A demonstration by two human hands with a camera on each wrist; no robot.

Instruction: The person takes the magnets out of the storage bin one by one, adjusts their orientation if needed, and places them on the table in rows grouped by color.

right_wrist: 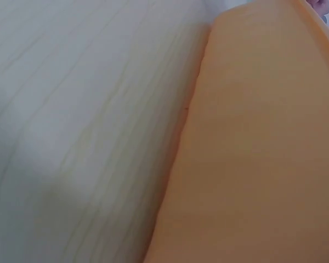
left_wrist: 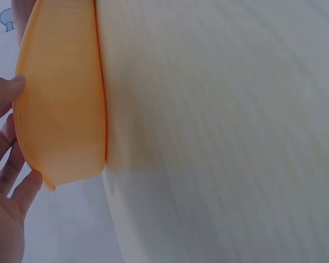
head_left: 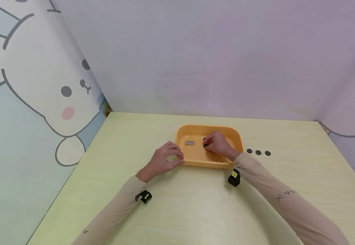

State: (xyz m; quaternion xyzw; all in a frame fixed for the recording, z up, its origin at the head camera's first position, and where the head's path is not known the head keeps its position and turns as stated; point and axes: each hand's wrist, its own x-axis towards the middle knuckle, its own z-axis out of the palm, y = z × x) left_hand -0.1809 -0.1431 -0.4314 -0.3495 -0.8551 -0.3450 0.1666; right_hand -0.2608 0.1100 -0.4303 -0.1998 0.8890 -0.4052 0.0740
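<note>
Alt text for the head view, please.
A person's right grip pinches a black disc inside an orange tray while the left grip holds the tray's near-left corner. A grey rectangle lies inside; three more discs lie rightward on the pale table.

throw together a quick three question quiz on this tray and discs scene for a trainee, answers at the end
1. How many black discs lie on the table outside the orange tray?
2. True or false: the grey rectangular piece lies inside the orange tray.
3. Fill in: the ___ hand is at the tray's rim while the other reaches inside.

Key:
1. Three.
2. True.
3. Left; the left hand touches the rim and the right hand is inside.
</note>
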